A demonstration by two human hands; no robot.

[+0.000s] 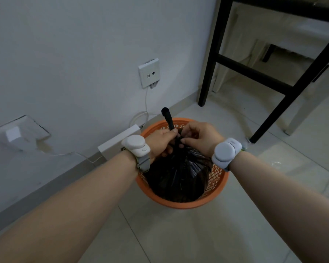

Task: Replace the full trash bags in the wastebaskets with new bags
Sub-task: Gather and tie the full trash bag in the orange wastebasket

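A full black trash bag (179,175) sits inside an orange mesh wastebasket (215,190) on the tiled floor by the wall. The bag's top is gathered into a twisted neck whose tail (167,116) sticks up and away from me. My left hand (160,143) grips the neck from the left. From the right, my right hand (199,138) pinches the same twisted neck with its fingertips. Both hands meet right over the basket's far half. A white band sits on each wrist.
A white box (120,143) lies on the floor against the wall just left of the basket, with white cables running up to a wall socket (149,73). A black table leg and frame (213,59) stand at the right rear. Pale tiled floor lies in front.
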